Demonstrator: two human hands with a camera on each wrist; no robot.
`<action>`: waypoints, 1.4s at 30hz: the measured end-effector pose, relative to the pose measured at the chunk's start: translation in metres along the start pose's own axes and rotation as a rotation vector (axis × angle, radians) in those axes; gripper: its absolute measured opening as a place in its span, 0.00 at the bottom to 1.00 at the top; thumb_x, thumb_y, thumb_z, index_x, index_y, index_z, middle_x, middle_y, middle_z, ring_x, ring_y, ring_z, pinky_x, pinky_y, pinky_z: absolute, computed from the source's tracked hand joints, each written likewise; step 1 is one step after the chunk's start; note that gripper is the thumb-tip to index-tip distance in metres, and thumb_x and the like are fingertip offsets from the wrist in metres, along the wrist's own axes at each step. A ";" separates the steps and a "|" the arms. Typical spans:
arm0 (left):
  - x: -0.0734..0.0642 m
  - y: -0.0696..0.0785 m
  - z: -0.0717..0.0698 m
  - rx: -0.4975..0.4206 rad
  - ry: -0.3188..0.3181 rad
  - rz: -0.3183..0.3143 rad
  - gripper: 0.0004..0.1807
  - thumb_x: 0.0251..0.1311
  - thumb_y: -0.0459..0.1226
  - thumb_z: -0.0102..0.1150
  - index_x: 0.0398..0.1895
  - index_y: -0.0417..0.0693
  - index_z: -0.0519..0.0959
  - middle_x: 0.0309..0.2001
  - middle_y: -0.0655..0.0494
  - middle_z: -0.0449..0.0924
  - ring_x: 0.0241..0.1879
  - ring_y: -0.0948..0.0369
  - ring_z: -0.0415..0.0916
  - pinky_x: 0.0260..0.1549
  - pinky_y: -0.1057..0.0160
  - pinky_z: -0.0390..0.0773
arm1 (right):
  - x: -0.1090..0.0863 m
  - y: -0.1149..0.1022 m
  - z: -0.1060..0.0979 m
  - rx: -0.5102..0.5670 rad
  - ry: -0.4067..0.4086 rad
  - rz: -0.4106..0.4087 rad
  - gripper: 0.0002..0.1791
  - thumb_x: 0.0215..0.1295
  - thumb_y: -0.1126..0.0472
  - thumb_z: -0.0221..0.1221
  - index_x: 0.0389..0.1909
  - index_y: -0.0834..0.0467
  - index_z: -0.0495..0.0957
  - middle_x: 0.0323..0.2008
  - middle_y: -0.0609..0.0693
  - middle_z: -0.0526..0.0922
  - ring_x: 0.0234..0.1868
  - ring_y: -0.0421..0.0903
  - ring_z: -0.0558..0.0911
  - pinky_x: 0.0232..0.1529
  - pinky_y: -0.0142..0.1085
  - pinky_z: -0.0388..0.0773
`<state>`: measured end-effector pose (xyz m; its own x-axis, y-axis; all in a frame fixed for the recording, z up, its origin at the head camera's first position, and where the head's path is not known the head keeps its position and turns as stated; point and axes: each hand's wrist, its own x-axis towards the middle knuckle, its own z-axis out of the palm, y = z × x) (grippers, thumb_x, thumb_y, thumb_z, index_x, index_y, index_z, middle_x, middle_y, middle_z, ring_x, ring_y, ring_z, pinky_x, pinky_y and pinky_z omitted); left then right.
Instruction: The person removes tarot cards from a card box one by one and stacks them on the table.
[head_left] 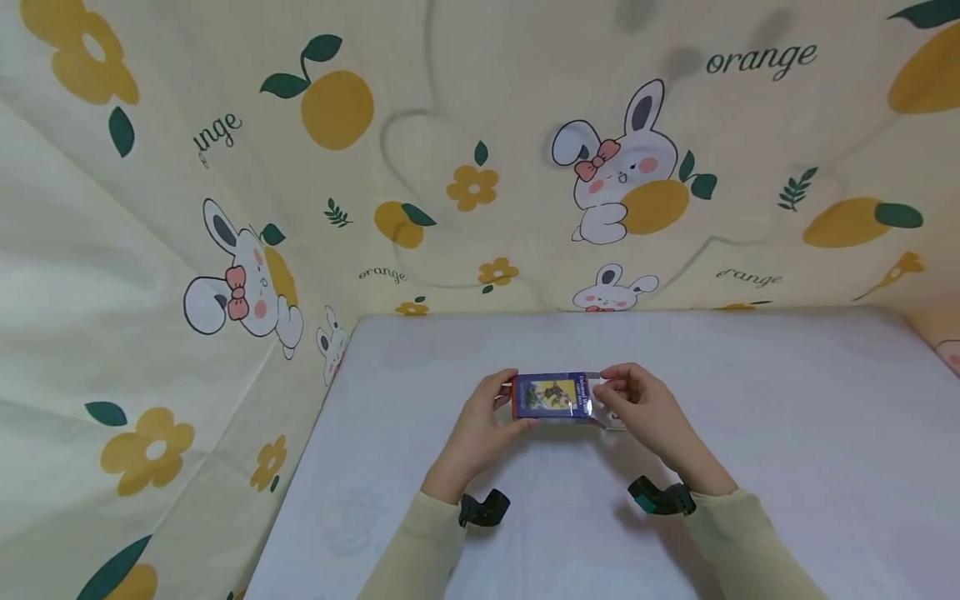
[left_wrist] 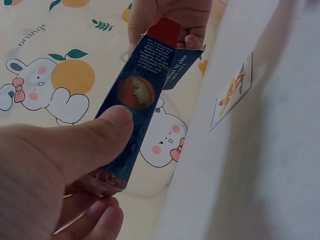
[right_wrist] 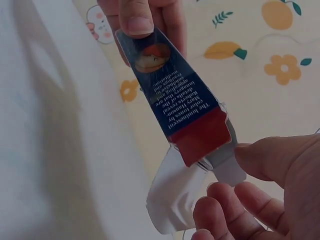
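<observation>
A blue tarot card box [head_left: 551, 395] with a yellow picture on its face is held above the white table. My left hand [head_left: 483, 429] grips its left end, thumb along the narrow side [left_wrist: 141, 95], which bears small print and a round face emblem. The box's other end is open, with a red tab [right_wrist: 204, 137] and a large white-lined flap [right_wrist: 175, 195] folded out. At that end my right hand [head_left: 637, 408] pinches a small side flap [right_wrist: 230, 170] between thumb and fingers. The box's inside is hidden. A picture card [left_wrist: 233, 91] lies on the table below, mostly covered in the head view.
The white table [head_left: 420, 517] stretches around the hands. Behind and at the left hangs a cream cloth [head_left: 525, 83] printed with rabbits, oranges and flowers. Each wrist wears a black strapped device, one on the left [head_left: 484, 508] and one on the right [head_left: 662, 496].
</observation>
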<state>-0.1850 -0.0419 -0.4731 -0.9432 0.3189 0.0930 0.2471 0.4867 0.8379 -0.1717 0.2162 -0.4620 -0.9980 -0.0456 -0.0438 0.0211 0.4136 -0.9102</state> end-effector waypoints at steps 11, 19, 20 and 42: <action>-0.001 0.001 0.004 0.026 0.012 0.006 0.43 0.53 0.43 0.72 0.70 0.51 0.60 0.63 0.55 0.66 0.61 0.60 0.67 0.60 0.65 0.71 | -0.002 -0.002 0.001 0.050 -0.016 0.006 0.29 0.66 0.49 0.62 0.59 0.63 0.67 0.44 0.57 0.79 0.41 0.50 0.78 0.35 0.38 0.82; 0.000 0.001 0.008 -0.036 -0.005 0.034 0.42 0.52 0.40 0.73 0.69 0.50 0.61 0.61 0.57 0.67 0.59 0.62 0.67 0.58 0.68 0.73 | 0.000 0.003 0.003 0.031 -0.027 0.047 0.20 0.67 0.58 0.60 0.54 0.62 0.68 0.41 0.58 0.76 0.40 0.52 0.75 0.32 0.34 0.81; 0.000 0.001 0.009 -0.041 -0.007 0.040 0.41 0.52 0.40 0.73 0.69 0.50 0.62 0.60 0.57 0.67 0.59 0.62 0.68 0.58 0.69 0.73 | 0.000 0.002 0.003 0.022 -0.024 0.048 0.18 0.68 0.59 0.59 0.53 0.62 0.68 0.41 0.58 0.76 0.40 0.52 0.75 0.31 0.33 0.81; 0.000 0.002 0.009 -0.043 0.005 0.036 0.42 0.51 0.38 0.74 0.68 0.50 0.62 0.61 0.56 0.67 0.60 0.61 0.67 0.59 0.62 0.73 | -0.001 0.001 0.003 0.059 -0.074 0.077 0.11 0.70 0.60 0.56 0.42 0.65 0.70 0.35 0.57 0.74 0.35 0.49 0.74 0.29 0.38 0.81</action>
<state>-0.1826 -0.0335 -0.4758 -0.9351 0.3314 0.1257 0.2709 0.4397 0.8563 -0.1705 0.2138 -0.4637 -0.9861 -0.0840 -0.1431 0.1033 0.3644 -0.9255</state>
